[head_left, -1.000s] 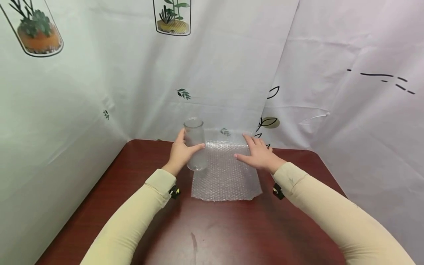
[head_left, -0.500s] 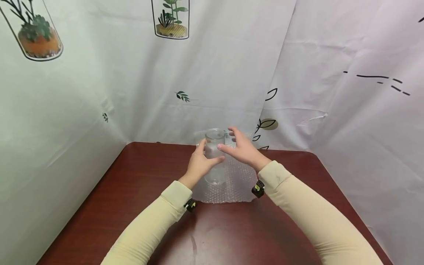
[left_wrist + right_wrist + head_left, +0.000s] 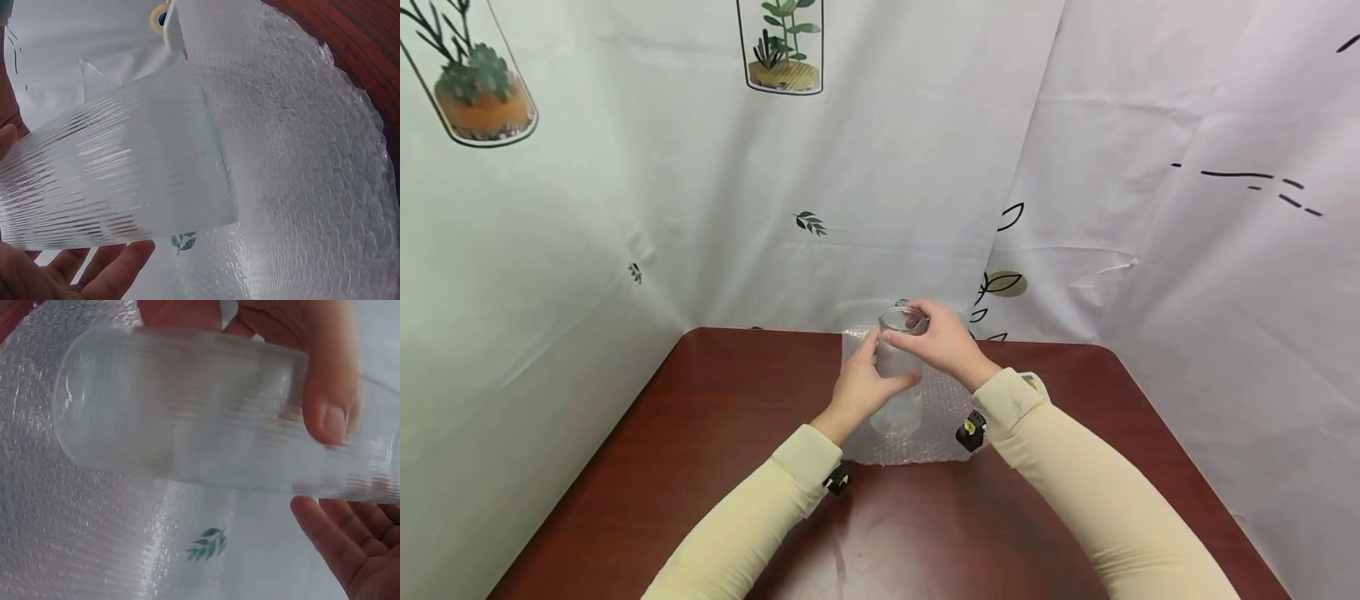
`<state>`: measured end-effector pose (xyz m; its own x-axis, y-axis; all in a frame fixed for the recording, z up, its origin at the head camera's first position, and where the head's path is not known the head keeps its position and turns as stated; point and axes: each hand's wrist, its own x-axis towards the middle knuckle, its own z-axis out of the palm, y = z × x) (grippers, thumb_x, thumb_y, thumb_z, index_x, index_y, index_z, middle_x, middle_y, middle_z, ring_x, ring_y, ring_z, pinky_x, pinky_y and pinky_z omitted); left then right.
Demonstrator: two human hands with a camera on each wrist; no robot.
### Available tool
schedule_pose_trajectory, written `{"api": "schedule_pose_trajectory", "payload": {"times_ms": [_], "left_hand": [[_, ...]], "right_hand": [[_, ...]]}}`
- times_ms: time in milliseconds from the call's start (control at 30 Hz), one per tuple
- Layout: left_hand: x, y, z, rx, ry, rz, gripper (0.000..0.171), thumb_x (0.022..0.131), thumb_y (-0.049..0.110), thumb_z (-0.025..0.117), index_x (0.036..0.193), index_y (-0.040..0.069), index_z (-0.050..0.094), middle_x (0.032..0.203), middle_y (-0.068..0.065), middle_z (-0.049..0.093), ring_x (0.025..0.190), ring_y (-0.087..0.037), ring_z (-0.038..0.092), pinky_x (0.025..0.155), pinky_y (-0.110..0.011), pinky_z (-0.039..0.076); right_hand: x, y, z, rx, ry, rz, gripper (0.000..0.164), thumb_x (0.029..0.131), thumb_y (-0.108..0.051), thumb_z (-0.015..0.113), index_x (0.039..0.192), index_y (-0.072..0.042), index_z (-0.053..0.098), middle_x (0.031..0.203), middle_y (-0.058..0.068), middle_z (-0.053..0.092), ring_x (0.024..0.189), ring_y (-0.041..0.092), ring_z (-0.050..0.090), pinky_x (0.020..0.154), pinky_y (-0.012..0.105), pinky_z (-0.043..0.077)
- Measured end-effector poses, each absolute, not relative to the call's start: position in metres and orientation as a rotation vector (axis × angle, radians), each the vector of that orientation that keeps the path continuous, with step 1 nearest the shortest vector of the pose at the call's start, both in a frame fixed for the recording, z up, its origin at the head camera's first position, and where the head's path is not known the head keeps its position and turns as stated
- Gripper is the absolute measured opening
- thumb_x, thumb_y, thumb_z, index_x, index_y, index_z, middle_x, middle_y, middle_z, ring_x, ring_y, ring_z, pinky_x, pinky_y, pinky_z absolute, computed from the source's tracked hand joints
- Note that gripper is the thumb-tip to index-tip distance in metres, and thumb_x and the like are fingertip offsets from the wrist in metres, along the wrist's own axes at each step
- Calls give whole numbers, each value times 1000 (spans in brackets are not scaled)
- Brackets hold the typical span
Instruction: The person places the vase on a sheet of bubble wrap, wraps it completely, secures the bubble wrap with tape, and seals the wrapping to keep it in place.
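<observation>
A clear, ribbed glass vase [image 3: 897, 400] stands nearly upright in the head view, over a sheet of bubble wrap [image 3: 951, 417]. My left hand [image 3: 859, 387] grips the vase around its middle, thumb on the near side. Up at the rim, my right hand [image 3: 946, 340] holds the vase between thumb and fingers. The left wrist view shows the ribbed wall of the vase [image 3: 125, 169] and its thick base close over the bubble wrap [image 3: 312, 156]. In the right wrist view the vase [image 3: 169, 406] looks blurred.
The bubble wrap lies on a dark red-brown table [image 3: 760, 392], its far end against the white printed curtain [image 3: 910, 208]. A white object with a yellow ring [image 3: 1033, 385] sits behind the right sleeve. Curtains also close in both sides.
My left hand has carried the vase rightward and nearer, over the middle of the bubble wrap. My right hand has moved left from the sheet and taken hold of the rim.
</observation>
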<state>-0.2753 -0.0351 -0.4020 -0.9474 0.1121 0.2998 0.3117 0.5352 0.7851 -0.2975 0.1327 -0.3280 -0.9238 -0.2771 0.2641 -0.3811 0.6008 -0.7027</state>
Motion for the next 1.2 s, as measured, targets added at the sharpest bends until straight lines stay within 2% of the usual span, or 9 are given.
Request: {"api": "schedule_pose_trajectory", "payload": {"times_ms": [167, 333, 433, 567, 733, 867, 933, 1067, 1200], "left_hand": [[-274, -41, -408, -401, -2560, -1384, 93, 79, 44, 85, 153, 26, 33, 136, -17, 59, 120, -32, 60, 88, -53, 53], [-272, -47, -422, -426, -2589, -1449, 102, 74, 33, 91, 154, 19, 28, 148, -19, 47, 130, -38, 51, 100, -56, 46], [-272, -55, -429, -410, -2561, -1536, 100, 72, 30, 93, 150, 17, 32, 148, -19, 46, 129, -39, 51, 101, -57, 44], [-275, -67, -432, -408, -2479, -1674, 92, 73, 22, 93, 144, 18, 35, 148, -18, 44, 132, -38, 48, 102, -58, 42], [-280, -75, -436, -424, -2364, -1904, 87, 76, 10, 88, 145, 16, 34, 149, -17, 38, 128, -36, 49, 96, -51, 48], [-284, -78, -439, -434, -2274, -2075, 86, 78, 3, 86, 147, 16, 36, 147, -15, 39, 118, -38, 56, 82, -40, 54], [-285, -80, -440, -418, -2256, -2104, 85, 76, 3, 86, 146, 18, 41, 149, -12, 39, 118, -40, 57, 78, -37, 54], [-291, -85, -442, -415, -2252, -2118, 82, 74, 3, 88, 144, 19, 47, 148, -12, 43, 116, -38, 59, 75, -35, 55], [-300, -92, -443, -438, -2264, -2111, 82, 74, 3, 88, 145, 17, 50, 143, -13, 49, 104, -34, 60, 73, -34, 55]], "right_hand": [[-304, 142, -335, 413, -2618, 1461, 68, 86, -53, 75, 133, -6, 60, 121, 14, 65, 95, 28, 68, 68, 41, 60], [-308, 158, -339, 335, -2429, 1749, 62, 92, -45, 72, 135, -2, 58, 135, 19, 59, 107, 34, 65, 67, 41, 61], [-308, 164, -339, 296, -2309, 1901, 58, 94, -40, 70, 133, 1, 57, 130, 20, 59, 104, 30, 66, 69, 41, 61], [-307, 168, -345, 199, -2136, 2084, 45, 95, -38, 68, 121, -1, 61, 111, 13, 61, 88, 19, 67, 65, 37, 61], [-308, 172, -361, 58, -1947, 2259, 34, 97, -40, 66, 104, -7, 63, 92, 2, 64, 74, 13, 64, 58, 33, 60], [-308, 175, -375, 2, -1874, 2344, 36, 98, -43, 63, 104, -8, 60, 86, 2, 67, 67, 12, 58, 59, 33, 60], [-307, 176, -382, -19, -1843, 2389, 36, 99, -43, 60, 107, -8, 58, 87, 1, 66, 66, 12, 58, 60, 35, 60], [-305, 181, -397, -14, -1797, 2461, 35, 103, -36, 55, 114, -3, 54, 93, 3, 64, 73, 15, 66, 67, 38, 61], [-302, 189, -413, 35, -1840, 2469, 36, 105, -29, 50, 122, 3, 50, 100, 5, 61, 86, 16, 70, 76, 36, 60]]}}
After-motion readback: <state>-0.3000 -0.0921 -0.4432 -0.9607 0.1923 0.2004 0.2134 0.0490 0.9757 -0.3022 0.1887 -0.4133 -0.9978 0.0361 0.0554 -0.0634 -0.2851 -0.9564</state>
